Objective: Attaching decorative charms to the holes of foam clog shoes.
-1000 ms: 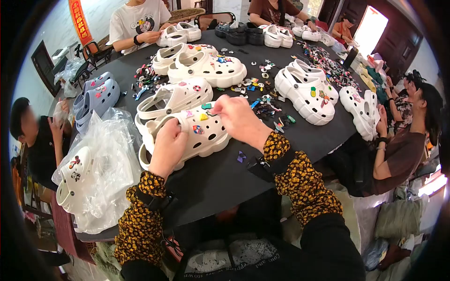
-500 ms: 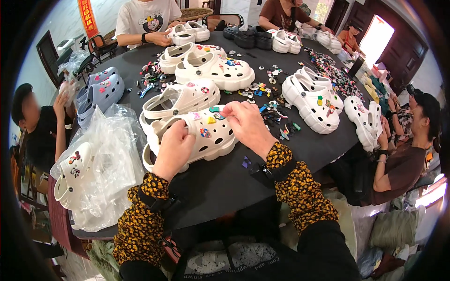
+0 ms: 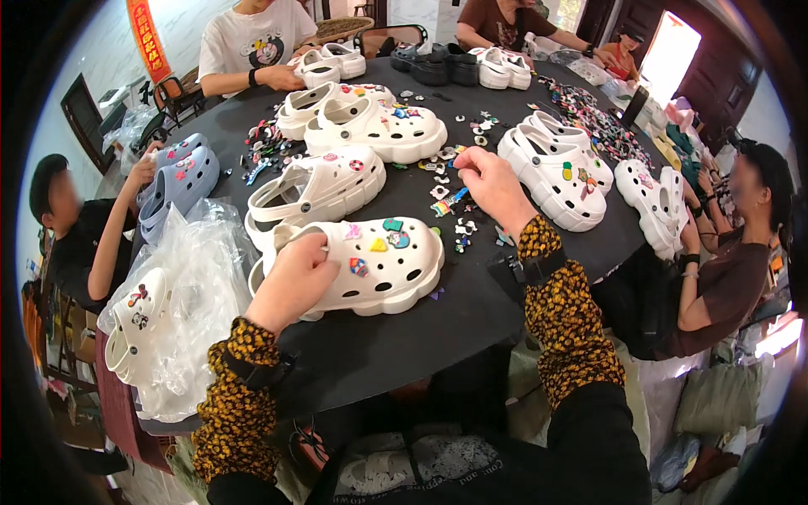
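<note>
A white clog (image 3: 387, 268) lies on the dark table in front of me, with several colourful shoe charms (image 3: 379, 244) set in the holes of its upper. My left hand (image 3: 295, 282) is closed on this clog near its foot opening. Beyond the toe, my right hand (image 3: 495, 189) is over a scatter of loose shoe charms (image 3: 465, 227), its fingers pinched together. What the pinch holds, if anything, is hidden. A long multicoloured charm (image 3: 449, 201) shows just below those fingers. Right behind the clog stands another decorated white clog (image 3: 324, 181).
More white clogs stand behind (image 3: 379, 126) and to the right (image 3: 560, 177). Blue clogs (image 3: 181, 181) and a white clog in a clear plastic bag (image 3: 202, 328) are at the left. A large charm pile (image 3: 589, 118) lies at the far right. Other people handle shoes around the table.
My right hand has left the clog's upper and moved right to the loose charms. A teal charm and another beside it now show on the toe. My left hand still grips the clog.
</note>
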Motion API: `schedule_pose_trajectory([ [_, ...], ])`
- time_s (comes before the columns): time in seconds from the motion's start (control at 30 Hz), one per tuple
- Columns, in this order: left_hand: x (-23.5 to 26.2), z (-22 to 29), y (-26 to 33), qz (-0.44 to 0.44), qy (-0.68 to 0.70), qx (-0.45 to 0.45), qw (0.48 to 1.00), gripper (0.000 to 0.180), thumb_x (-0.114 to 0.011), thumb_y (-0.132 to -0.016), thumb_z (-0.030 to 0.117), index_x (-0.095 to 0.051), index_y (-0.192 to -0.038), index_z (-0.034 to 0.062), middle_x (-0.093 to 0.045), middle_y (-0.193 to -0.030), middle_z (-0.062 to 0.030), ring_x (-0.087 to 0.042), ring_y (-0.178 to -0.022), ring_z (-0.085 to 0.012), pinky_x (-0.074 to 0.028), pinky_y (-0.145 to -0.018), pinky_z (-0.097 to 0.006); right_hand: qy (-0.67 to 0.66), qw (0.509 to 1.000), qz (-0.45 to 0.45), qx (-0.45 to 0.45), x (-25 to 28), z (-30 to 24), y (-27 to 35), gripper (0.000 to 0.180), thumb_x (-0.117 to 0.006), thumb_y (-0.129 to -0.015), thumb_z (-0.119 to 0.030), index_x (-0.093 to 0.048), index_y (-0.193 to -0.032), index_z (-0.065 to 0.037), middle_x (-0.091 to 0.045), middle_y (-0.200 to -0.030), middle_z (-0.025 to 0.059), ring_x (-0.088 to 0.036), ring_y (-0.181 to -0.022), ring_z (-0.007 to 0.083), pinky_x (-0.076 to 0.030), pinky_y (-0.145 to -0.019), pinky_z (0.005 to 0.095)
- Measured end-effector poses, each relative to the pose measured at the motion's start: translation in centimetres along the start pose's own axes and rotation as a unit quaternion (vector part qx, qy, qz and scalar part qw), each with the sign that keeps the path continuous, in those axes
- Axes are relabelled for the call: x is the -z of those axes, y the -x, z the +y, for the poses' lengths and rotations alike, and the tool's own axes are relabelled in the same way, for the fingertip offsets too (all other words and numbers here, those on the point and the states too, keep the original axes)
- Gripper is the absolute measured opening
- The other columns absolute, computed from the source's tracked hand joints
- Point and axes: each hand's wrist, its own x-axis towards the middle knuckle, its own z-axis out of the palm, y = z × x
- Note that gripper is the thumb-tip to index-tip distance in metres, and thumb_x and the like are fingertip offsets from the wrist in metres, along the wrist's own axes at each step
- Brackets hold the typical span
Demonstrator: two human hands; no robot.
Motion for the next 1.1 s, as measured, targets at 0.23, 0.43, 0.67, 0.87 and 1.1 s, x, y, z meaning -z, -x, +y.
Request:
schedule_pose_trajectory([
  [0.23, 2.7, 0.8, -1.7, 0.115, -0.034, -0.049, 0.992, 0.022, -0.055, -0.085, 0.013, -0.061, -0.094, -0.0063, -0.061, -0.072, -0.005, -0.056, -0.065, -0.0093, -0.045, -0.06, -0.025, -0.008, 0.999, -0.039, 0.011, 1.2, 0.9, -2.4, 0.016, -0.055, -0.078, -0.01, -0.063, -0.088, -0.001, -0.066, -0.082, 0.0174, -0.064, -0.08, 0.0315, -0.05, -0.073, 0.0382],
  [0.43, 4.6, -1.5, -6.8, 0.108, -0.119, -0.029, 0.986, 0.026, -0.058, -0.082, 0.017, -0.063, -0.094, -0.0055, -0.063, -0.073, -0.0102, -0.058, -0.066, -0.0157, -0.046, -0.062, -0.029, -0.036, 0.997, -0.06, -0.01, -1.2, 1.6, -3.7, 0.017, -0.057, -0.076, -0.013, -0.066, -0.083, 0.0, -0.065, -0.081, 0.0191, -0.063, -0.08, 0.0328, -0.049, -0.074, 0.0383],
  [0.67, 4.5, -1.3, -9.2, 0.029, -0.149, 0.017, 0.988, 0.028, -0.057, -0.08, 0.02, -0.063, -0.091, -0.0052, -0.062, -0.07, -0.0152, -0.06, -0.065, -0.0177, -0.047, -0.064, -0.031, -0.004, 0.998, -0.045, -0.047, -1.7, 6.1, -3.7, 0.019, -0.054, -0.076, -0.011, -0.068, -0.085, -0.001, -0.065, -0.084, 0.0196, -0.063, -0.083, 0.0331, -0.049, -0.078, 0.0381],
  [0.87, 4.4, -2.9, -9.7, -0.017, -0.096, -0.007, 0.995, 0.026, -0.057, -0.082, 0.018, -0.062, -0.093, -0.0049, -0.05, -0.06, -0.0018, -0.042, -0.056, -0.0075, -0.038, -0.052, -0.029, 0.02, 0.995, -0.046, -0.089, -1.3, 7.9, -4.2, 0.019, -0.054, -0.076, -0.009, -0.068, -0.086, -0.001, -0.065, -0.085, 0.02, -0.063, -0.085, 0.0328, -0.049, -0.08, 0.0381],
  [1.1, 3.8, -2.3, -7.3, -0.076, 0.005, 0.004, 0.997, 0.031, -0.056, -0.086, 0.014, -0.056, -0.111, -0.0047, -0.063, -0.089, -0.0032, -0.053, -0.077, -0.0076, -0.044, -0.07, -0.024, 0.033, 0.988, -0.048, -0.14, -1.3, 9.8, -3.9, 0.024, -0.052, -0.073, -0.004, -0.068, -0.091, -0.002, -0.065, -0.093, 0.0206, -0.061, -0.092, 0.0339, -0.047, -0.084, 0.0373],
])
